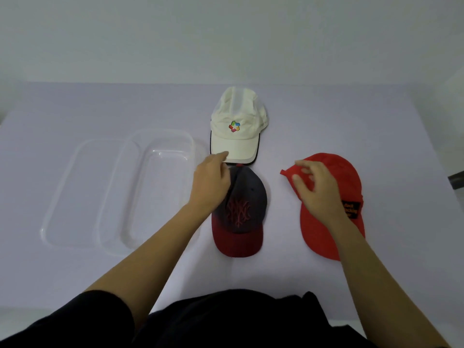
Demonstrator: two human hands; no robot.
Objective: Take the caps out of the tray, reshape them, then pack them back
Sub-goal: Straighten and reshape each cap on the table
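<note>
Left hand [212, 180] over navy cap [242, 207], tray [120, 192] beside

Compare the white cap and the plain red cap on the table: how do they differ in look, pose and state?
The white cap carries a multicoloured star logo; the red cap has a black patch with orange lettering. The white cap's brim has a dark edge; the red cap is red all over. No hand rests on the white cap's crown, though the left hand reaches its brim, while the right hand hovers over the red cap's crown. Both lie outside the clear tray, brims towards the person.
</note>
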